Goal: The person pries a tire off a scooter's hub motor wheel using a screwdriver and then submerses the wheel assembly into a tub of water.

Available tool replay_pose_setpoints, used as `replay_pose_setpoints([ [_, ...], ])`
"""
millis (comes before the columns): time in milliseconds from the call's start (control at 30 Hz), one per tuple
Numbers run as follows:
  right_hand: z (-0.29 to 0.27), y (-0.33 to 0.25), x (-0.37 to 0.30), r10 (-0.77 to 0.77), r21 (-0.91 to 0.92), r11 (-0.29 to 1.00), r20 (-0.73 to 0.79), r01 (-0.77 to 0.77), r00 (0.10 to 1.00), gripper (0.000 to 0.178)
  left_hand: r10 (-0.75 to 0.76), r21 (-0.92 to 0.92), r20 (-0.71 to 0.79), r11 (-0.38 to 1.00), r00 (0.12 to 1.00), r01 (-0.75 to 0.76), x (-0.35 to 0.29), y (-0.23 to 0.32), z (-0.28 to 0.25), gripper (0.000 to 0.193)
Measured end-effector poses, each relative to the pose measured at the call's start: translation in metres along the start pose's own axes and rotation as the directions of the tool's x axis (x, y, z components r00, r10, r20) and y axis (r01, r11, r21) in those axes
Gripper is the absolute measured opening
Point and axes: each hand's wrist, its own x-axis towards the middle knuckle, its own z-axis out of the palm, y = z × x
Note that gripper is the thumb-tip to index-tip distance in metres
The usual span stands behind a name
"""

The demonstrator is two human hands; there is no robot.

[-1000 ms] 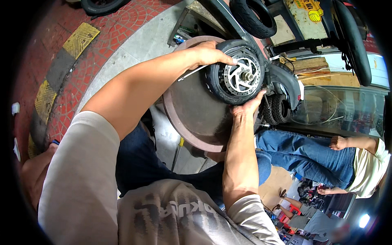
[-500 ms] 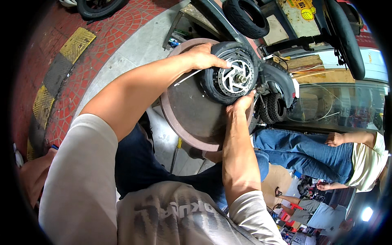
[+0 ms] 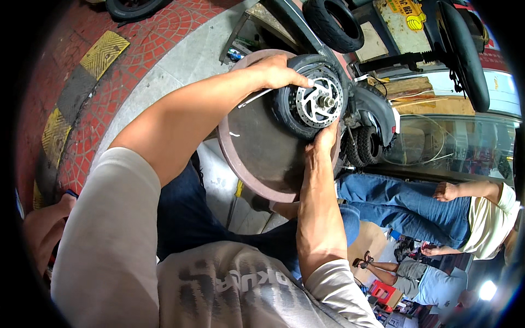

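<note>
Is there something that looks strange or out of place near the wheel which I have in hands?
One small thing: a white scrap shows against the dark round tabletop, left of the wheel. It looks stray there; what it is, I cannot tell.

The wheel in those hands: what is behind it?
Behind the wheel, a round brown table shows past its lower-left edge. The wheel hides part of that tabletop; anything there can't be seen.
</note>
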Motion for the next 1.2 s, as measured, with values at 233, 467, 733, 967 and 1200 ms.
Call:
replay_pose_setpoints([
  [233,-0.009,0.003,0.006,-0.061,-0.288,0.958,-0.234,-0.009,0.97,0.083,0.027,-0.07,0.064,0.997,0.998,-0.022,0.02,-0.023,-0.004,0.061],
  [467,-0.008,0.0,0.015,-0.074,-0.135,0.989,-0.057,0.066,0.996,0.081,-0.065,-0.019,0.043,0.998,0.997,0.066,0.017,0.009,-0.01,0.08],
  [733,-0.015,0.009,0.023,-0.109,-0.055,0.993,-0.016,0.108,0.994,0.074,0.075,0.101,-0.009,0.992,0.997,-0.074,0.029,0.002,-0.007,0.084],
  [967,-0.015,0.001,0.009,-0.009,-0.108,0.994,0.109,0.021,0.994,0.069,0.168,0.389,-0.038,0.91,0.985,-0.14,0.009,0.016,-0.01,0.095],
  [1200,-0.021,-0.016,-0.009,0.234,-0.201,0.951,-0.029,-0.235,0.972,0.042,0.209,0.495,0.026,0.847,0.978,-0.194,-0.017,0.019,-0.011,0.11],
])
